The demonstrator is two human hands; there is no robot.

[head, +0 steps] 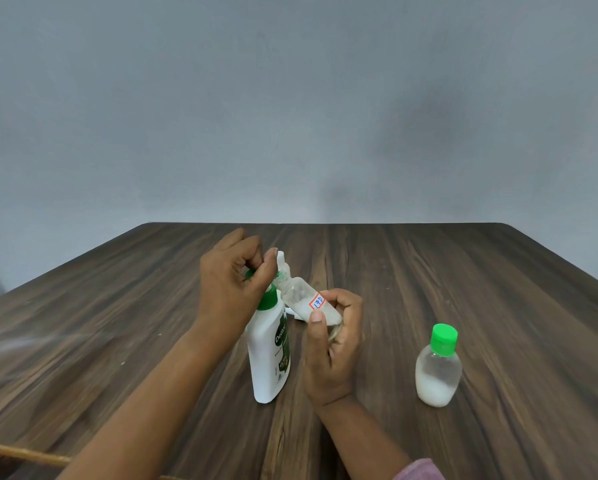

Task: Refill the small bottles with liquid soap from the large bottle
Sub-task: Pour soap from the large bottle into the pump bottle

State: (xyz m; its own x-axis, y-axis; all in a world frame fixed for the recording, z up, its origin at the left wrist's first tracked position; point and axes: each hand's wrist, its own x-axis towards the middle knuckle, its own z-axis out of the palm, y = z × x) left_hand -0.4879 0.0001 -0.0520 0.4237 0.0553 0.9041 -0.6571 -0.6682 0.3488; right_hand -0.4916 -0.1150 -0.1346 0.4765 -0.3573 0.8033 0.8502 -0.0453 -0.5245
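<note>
Closest in, a pink sleeve (418,471) peeks in at the bottom edge, on the right arm. The brown wooden desk (463,282) holds everything.

On the right side of the desk, a second small bottle (437,370) stands up straight, well apart from the hands. It has its bright green lid on, and white soap sits in its bottom part.

In the middle stands the big white bottle (269,355). It is upright, with its green top on.

Just beside it, the right hand (332,348) holds a small bottle (306,301) off the desk. The fingers (316,318) wrap round its lower end. This bottle is clear and leans over, its neck pointing up and to the left. There is some white soap inside it and a little sticker (317,301) with a red border on its side.

The left hand (230,285) is up above the big bottle. Its fingers are curled tight and pinch a small green cap (250,273), right at the neck of the leaning bottle.

Behind the hands, something small and white (280,258) pokes up. I cannot tell what it is.

Farthest back is a plain grey wall (290,98).
</note>
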